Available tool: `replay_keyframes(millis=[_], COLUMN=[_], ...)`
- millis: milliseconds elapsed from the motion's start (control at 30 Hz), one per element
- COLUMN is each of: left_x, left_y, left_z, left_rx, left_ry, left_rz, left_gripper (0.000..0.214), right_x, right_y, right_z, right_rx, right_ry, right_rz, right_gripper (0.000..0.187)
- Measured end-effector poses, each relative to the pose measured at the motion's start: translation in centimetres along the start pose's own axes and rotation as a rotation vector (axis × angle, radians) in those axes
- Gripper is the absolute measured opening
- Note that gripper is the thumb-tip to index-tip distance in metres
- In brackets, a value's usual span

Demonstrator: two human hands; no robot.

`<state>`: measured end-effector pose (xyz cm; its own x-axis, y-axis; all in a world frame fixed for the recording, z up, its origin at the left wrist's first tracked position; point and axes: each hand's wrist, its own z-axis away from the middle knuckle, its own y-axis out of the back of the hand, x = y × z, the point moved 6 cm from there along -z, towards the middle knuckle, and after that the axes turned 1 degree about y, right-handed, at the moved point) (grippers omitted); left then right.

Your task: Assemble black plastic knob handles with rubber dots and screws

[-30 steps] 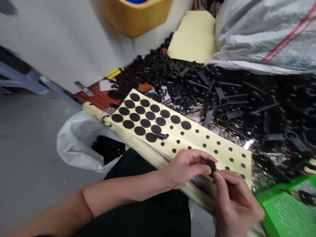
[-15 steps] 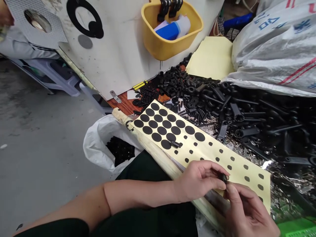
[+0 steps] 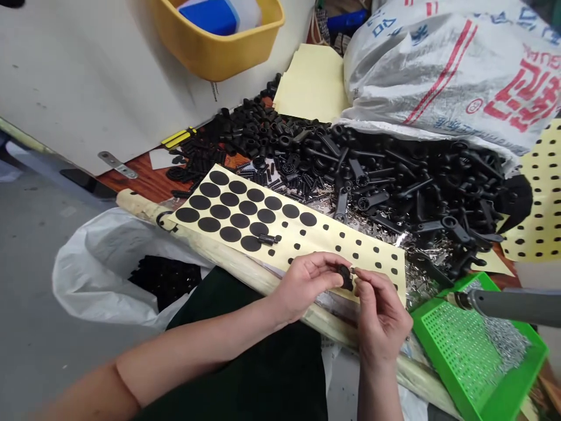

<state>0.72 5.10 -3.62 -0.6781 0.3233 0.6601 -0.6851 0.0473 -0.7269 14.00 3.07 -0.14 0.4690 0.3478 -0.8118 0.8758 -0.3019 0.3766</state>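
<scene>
My left hand pinches a small black plastic part between thumb and fingers, above a pale yellow sheet. Close against that part, my right hand has its thumb and forefinger pressed together. A tiny piece seems to show at its fingertips, too small to make out. On the sheet are rows of large black round stickers and smaller black dots. A short black cylindrical piece lies across one of the large stickers.
Black plastic handles and small parts pile up behind the sheet. At right, a grey power screwdriver extends over a green basket of metal pieces. A white sack, yellow bin and open white bag surround the workspace.
The camera view has swung right, bringing the green basket and screwdriver into sight. Both hands stay together at the black part, which is now turned and more visible.
</scene>
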Motion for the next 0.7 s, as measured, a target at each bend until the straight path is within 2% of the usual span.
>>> replay_keyframes(millis=[167, 333, 400, 500, 700], left_x=[0.03, 0.07, 0.06, 0.10, -0.19], left_y=[-0.07, -0.07, -0.15, -0.28, -0.36], left_z=[0.04, -0.02, 0.02, 0.15, 0.15], left_rx=[0.003, 0.032, 0.045, 0.053, -0.005], left_ry=[0.002, 0.003, 0.005, 0.000, -0.027], left_rz=[0.006, -0.028, -0.027, -0.003, -0.004], left_gripper=[0.020, 0.020, 0.021, 0.021, 0.021], right_x=[-0.29, 0.29, 0.44, 0.47, 0.48], right_y=[-0.45, -0.53, -0.51, -0.61, -0.56], right_z=[-0.19, -0.23, -0.13, 0.10, 0.68], right_rx=[-0.055, -0.064, -0.043, -0.009, 0.074], right_ry=[0.073, 0.006, -0.012, -0.034, -0.092], right_rz=[-0.002, 0.009, 0.056, 0.101, -0.008], right_gripper=[0.016, 0.005, 0.002, 0.009, 0.013])
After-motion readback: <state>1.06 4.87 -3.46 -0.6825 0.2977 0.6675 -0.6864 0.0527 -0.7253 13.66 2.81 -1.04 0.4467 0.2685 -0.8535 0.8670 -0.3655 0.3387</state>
